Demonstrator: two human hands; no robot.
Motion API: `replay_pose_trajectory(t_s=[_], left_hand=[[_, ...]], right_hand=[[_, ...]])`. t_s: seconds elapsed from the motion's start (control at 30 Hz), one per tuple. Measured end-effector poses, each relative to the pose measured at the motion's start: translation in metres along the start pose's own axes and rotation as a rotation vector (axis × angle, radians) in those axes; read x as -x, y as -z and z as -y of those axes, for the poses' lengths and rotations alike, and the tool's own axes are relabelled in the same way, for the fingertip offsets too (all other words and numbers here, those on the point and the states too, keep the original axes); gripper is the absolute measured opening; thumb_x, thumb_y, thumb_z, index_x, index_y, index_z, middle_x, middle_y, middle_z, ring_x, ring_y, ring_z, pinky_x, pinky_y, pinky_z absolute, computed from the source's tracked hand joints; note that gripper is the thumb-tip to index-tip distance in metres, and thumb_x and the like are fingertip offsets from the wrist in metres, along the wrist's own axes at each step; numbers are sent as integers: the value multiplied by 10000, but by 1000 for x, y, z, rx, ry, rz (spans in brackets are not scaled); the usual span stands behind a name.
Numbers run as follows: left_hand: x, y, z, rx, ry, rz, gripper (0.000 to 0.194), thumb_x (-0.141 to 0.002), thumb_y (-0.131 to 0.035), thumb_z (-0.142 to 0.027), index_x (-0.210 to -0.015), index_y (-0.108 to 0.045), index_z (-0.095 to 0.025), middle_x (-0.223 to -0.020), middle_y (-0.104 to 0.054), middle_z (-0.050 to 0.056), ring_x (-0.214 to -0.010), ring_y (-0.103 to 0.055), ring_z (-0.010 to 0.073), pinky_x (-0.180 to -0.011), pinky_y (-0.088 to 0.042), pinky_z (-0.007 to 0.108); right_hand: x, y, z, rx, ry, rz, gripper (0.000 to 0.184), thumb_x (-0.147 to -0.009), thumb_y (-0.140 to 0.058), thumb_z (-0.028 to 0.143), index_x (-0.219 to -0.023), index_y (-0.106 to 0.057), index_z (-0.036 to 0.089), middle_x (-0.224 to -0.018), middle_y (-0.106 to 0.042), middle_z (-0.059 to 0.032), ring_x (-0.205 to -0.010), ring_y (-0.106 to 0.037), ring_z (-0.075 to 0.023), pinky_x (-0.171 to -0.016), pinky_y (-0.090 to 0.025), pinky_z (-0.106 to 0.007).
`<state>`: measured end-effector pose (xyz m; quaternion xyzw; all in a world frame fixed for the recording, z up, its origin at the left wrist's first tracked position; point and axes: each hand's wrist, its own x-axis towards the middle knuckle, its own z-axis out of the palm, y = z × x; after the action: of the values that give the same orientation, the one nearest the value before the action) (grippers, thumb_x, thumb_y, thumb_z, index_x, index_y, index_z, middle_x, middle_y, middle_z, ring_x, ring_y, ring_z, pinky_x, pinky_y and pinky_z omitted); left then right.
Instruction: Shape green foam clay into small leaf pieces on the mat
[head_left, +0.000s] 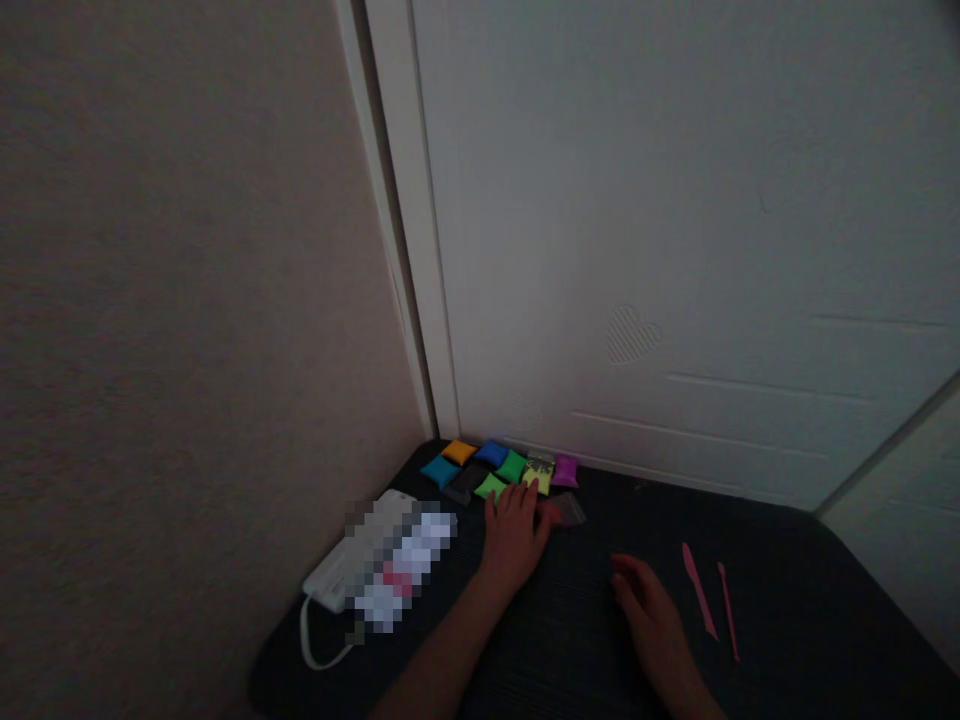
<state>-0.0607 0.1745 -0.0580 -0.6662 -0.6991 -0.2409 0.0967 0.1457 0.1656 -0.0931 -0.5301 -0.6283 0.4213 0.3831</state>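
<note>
My left hand [514, 525] lies palm down with its fingers spread over the near side of a group of small, pillow-shaped packets. Its fingertips reach a light green packet [491, 487] and a yellow packet [538, 475] with dark print. Beside its thumb is a clear zip bag [571, 510] with something red in it, partly covered by the hand. Farther right, my right hand [645, 600] hovers over or rests on the table, loosely curved and apparently holding nothing. Right of it lie a pink plastic knife [699, 590] and a thin pink stick tool [728, 612].
Orange [459, 452], teal [440, 471], blue [493, 453], green [512, 465], black [466, 483] and purple [565, 470] packets sit at the back of the dark table [570, 640]. A white power strip [326, 590] with a cable [307, 640] and a blurred item stand left. Walls border the table.
</note>
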Motion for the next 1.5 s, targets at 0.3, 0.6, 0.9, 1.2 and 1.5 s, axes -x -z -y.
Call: replay_pose_trajectory(t_s=[0.3, 0.6, 0.9, 1.2, 1.5], left_hand=[[-1, -3, 30, -65, 46, 14, 292, -760, -408, -110, -994, -566, -186, -1141, -523, 102, -1074, -412, 260, -910, -241, 453], [-12, 31, 29, 204, 163, -86, 219, -817, -381, -208, -852, -590, -153, -933, -592, 95, -971, -459, 237, -869, -292, 396], [-6, -2, -43, 1339, 447, 303, 237, -685, -569, -369, -668, -573, -132, -676, -615, 39, -634, -574, 152, -607, -434, 281], [-22, -43, -15, 1624, 673, 187, 256, -590, -667, -354, -627, -551, -129, -694, -559, 2, -682, -543, 105, -667, -426, 248], [12, -19, -41, 1818, 590, 355, 171, -688, -616, -284, -691, -566, -121, -677, -568, 18, -658, -558, 117, -649, -440, 261]], right_hand=[[0, 5, 6, 85, 41, 25, 296, -782, -407, 370, -992, -523, 197, -1027, -541, -59, -936, -523, -198, -812, -407, -309], [1, 11, 8, 361, 164, -15, 291, -807, -344, 338, -963, -541, 190, -995, -552, -69, -942, -518, -192, -827, -399, -322], [-10, 30, -23, 979, 121, -261, 468, -746, -409, 408, -1110, -532, 141, -1227, -451, -176, -1162, -363, -321, -907, -247, -515], [-20, 44, -32, 1009, 137, -246, 480, -748, -407, 385, -1071, -542, 56, -1185, -499, -183, -1217, -309, -278, -1017, -108, -466], [-4, 22, 26, -105, 28, -84, 428, -770, -445, 428, -1127, -469, 193, -1180, -497, -99, -1078, -471, -230, -909, -360, -391]])
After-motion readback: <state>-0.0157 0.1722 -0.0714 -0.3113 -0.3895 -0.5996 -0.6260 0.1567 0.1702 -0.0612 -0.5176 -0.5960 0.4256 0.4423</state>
